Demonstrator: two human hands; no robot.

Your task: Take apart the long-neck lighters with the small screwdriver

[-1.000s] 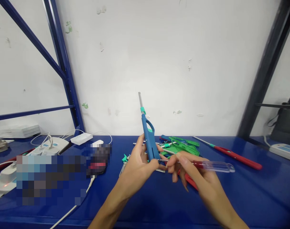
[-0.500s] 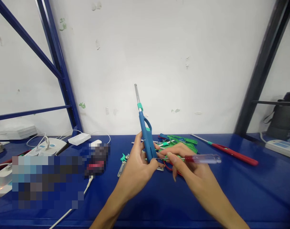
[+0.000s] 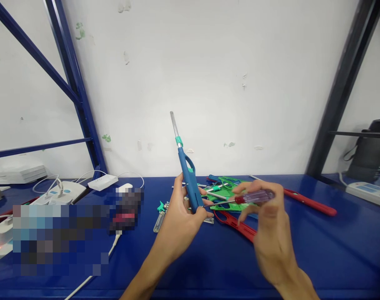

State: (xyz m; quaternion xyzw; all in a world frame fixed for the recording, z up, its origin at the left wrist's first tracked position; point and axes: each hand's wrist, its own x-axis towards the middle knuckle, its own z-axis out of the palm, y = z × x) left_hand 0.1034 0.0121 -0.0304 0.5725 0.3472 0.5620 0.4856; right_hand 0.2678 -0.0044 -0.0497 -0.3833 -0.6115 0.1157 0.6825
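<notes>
Screwdriver [image 3: 244, 198] meets blue lighter [image 3: 190, 181]

I have the right hand [image 3: 272, 233] wrapped around the screwdriver's handle, the left hand [image 3: 179, 218] gripping the tilted lighter low, presumably bracing it against the tip. Beyond, on the bench [image 3: 221, 271]: a red casing [image 3: 243, 229], then green casings [image 3: 229, 194], perhaps aside for room.

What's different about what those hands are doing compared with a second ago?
The right hand has shifted back from the shaft of the screwdriver, its fingers now spread around the handle, whose far end has swung up. More of the red casing shows. The left hand still holds the blue lighter, with the screwdriver's tip at its lower end.
</notes>
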